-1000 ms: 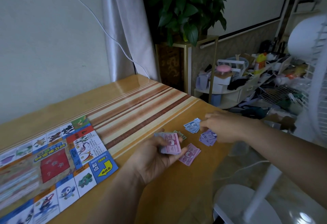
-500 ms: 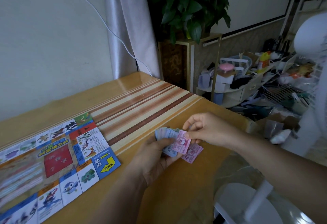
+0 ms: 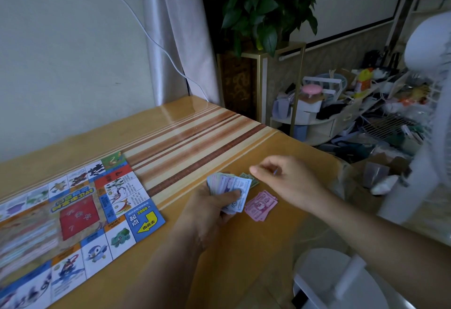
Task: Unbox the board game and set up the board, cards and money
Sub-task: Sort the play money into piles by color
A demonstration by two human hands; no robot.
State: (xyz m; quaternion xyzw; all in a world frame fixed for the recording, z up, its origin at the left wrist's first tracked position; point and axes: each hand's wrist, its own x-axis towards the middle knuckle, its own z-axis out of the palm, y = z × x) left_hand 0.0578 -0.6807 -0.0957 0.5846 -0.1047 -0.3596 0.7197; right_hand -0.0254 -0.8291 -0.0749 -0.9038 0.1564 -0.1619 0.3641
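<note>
The fanned stack of blue and pink paper notes (image 3: 231, 186) is gripped by the left hand (image 3: 214, 208) at centre frame, and the flat pink note pile (image 3: 261, 205) is seen just lower right of it, nearer the right hand (image 3: 290, 181), whose curled fingers perhaps pinch something.

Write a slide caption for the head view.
Left hand grips play money; right hand hovers near pink notes beside the board.
</note>
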